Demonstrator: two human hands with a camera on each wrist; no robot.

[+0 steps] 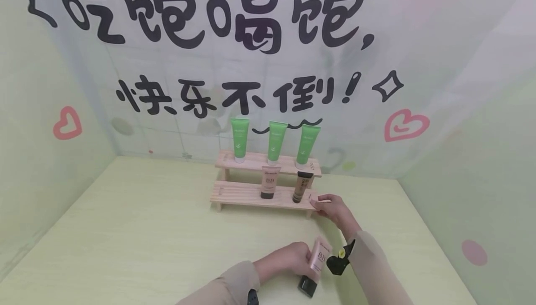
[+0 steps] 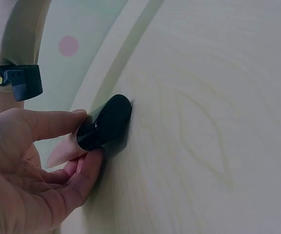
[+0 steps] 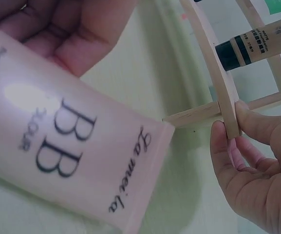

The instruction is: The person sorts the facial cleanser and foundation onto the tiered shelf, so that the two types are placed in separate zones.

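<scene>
My left hand [image 1: 294, 257] pinches a pink BB cream tube [image 1: 320, 257] low over the table, tilted with its black cap [image 2: 106, 123] down. The thumb and fingers close around it near the cap. In the right wrist view the tube's printed face fills the left side. My right hand [image 1: 337, 211] grips the right end of the lower shelf of a two-tier wooden rack [image 1: 239, 195], thumb on top and fingers beneath. On that shelf, near the hand, a beige foundation tube [image 3: 261, 45] stands on its dark cap. To its left stands another pink BB tube [image 1: 270, 183].
Along the rack's upper shelf stand several green tubes [image 1: 240, 140]. The rack sits on a pale wood-grain table [image 1: 138, 230], close to the back wall [image 1: 351, 149] with black lettering. Side walls [image 1: 469, 170] flank the table.
</scene>
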